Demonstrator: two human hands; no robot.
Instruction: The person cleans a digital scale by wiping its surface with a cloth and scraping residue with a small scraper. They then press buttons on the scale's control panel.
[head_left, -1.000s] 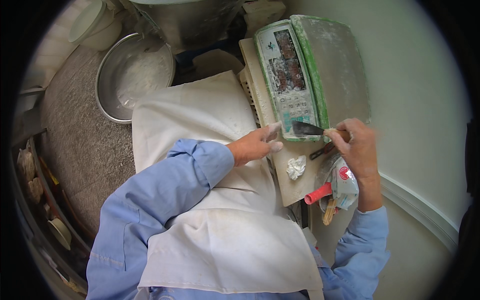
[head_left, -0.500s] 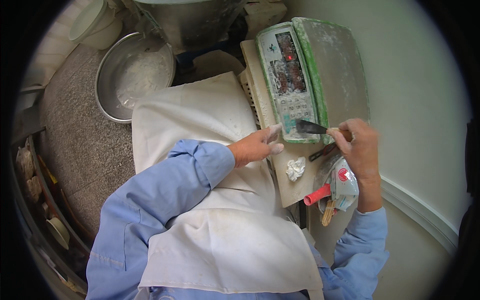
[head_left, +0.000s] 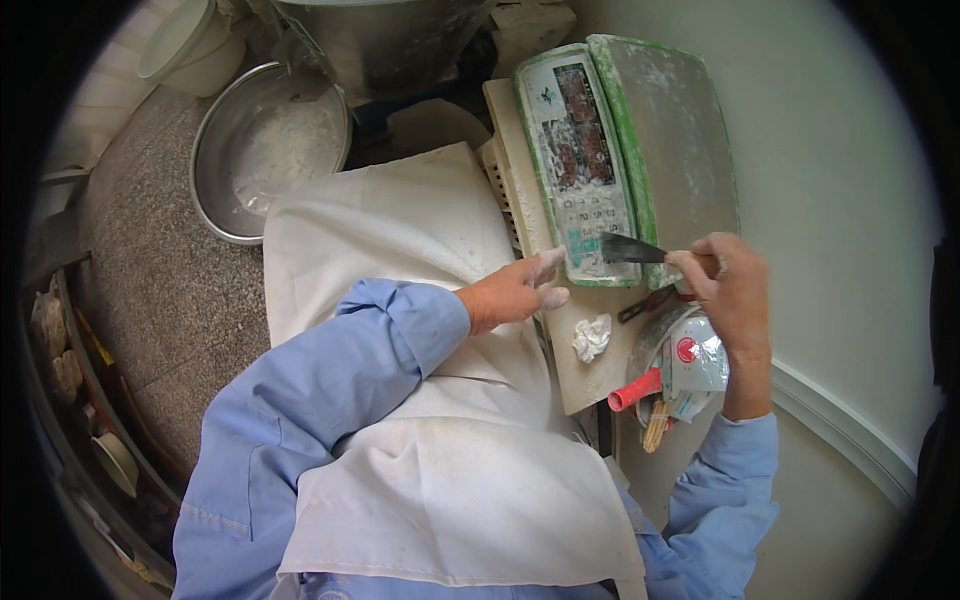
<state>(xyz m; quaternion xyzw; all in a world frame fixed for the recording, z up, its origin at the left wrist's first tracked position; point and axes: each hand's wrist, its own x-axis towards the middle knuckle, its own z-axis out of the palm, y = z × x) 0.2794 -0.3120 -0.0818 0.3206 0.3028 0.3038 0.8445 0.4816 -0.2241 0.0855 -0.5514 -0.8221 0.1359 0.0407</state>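
Observation:
A scraper [head_left: 632, 250] with a dark blade and a wooden handle is gripped in my right hand [head_left: 735, 285]. Its blade lies over the keypad end of a flour-dusted scale [head_left: 575, 190] with a green rim; I cannot tell whether it touches. My left hand [head_left: 512, 293], floury at the fingertips, reaches toward the near corner of the scale with its fingers apart and nothing in them. Just right of that hand, a crumpled white tissue [head_left: 592, 337] rests on the pale board [head_left: 575, 385]. A second dark-bladed tool [head_left: 645, 304] lies below the scale, partly hidden.
A clear bag [head_left: 690, 365] with a red roll [head_left: 635, 390] and wooden sticks [head_left: 656, 425] sits near my right wrist. To the far left, a floury metal bowl [head_left: 205, 190] stands on the speckled floor [head_left: 150, 260]. A pale wall [head_left: 830, 200] rises on the right.
My right hand has shifted slightly to the right with the scraper, and the blade has slid a little along the scale's keypad end. The left hand keeps its place. The red display light no longer shows.

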